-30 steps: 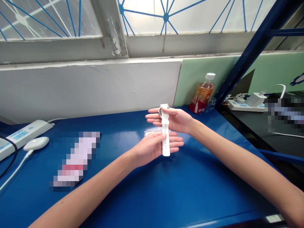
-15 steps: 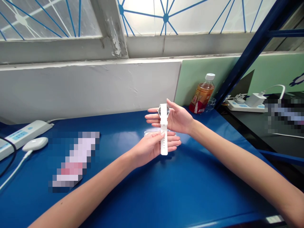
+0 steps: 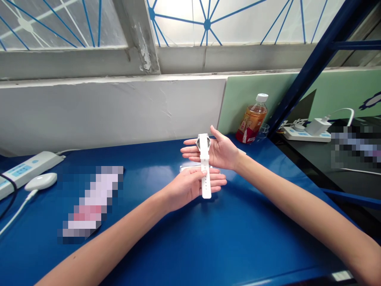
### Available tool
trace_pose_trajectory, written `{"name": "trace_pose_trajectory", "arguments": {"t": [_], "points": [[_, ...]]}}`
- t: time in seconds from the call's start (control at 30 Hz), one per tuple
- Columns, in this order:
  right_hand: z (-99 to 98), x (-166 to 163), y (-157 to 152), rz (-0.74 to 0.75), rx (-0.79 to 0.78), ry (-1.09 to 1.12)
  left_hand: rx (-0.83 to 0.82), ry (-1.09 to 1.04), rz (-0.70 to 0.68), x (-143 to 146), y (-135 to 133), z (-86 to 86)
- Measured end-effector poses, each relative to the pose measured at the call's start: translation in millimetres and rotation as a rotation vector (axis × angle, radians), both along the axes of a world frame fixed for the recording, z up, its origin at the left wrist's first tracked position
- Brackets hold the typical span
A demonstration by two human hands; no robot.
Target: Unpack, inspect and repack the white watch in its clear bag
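Observation:
A white wristwatch (image 3: 205, 178) stretches lengthwise across both palms, its strap straight and its round case at the far end. With the thumb pressed over the strap, my left hand (image 3: 187, 186) grips it against outstretched fingers. My right hand (image 3: 222, 153) lies palm up beneath the case end, fingers extended and thumb raised. The watch face is turned away and mostly hidden behind the strap. A pale, clear-edged flat item (image 3: 185, 168) on the desk is largely covered by my hands.
On the blue desk (image 3: 190, 246), a blurred-out flat object (image 3: 92, 202), a white power strip (image 3: 29, 171) and a white corded puck (image 3: 41, 182) lie at left. A drink bottle (image 3: 252, 119) stands back right, near a blue metal post (image 3: 309, 67). Another power strip (image 3: 306, 134) sits beyond.
The wristwatch has dipped slightly, with its near strap end swinging a little to the right. My left thumb remains on the strap. The view has shifted slightly.

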State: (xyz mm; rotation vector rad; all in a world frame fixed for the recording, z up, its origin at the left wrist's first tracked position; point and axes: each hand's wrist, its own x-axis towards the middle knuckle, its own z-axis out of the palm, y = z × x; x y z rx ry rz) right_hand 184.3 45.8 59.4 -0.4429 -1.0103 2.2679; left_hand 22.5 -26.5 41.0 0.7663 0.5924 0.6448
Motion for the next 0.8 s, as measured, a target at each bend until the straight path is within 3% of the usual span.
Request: {"name": "trace_pose_trajectory", "arguments": {"t": [0.3, 0.57, 0.7, 0.8], "points": [[-0.8, -1, 0, -0.067, -0.023, 0.028, -0.023, 0.007, 0.033, -1, 3, -0.4], [2.0, 4, 13, -0.499, -0.202, 0.160, -0.146, -0.205, 0.198, -8, 5, 10.3], [-0.1, 4, 16, -0.507, -0.124, 0.162, -0.161, -0.291, 0.277, -8, 5, 11.3], [-2.5, 1, 12, -0.513, 0.066, 0.081, -0.170, -0.338, 0.298, -9, 7, 10.0]]}}
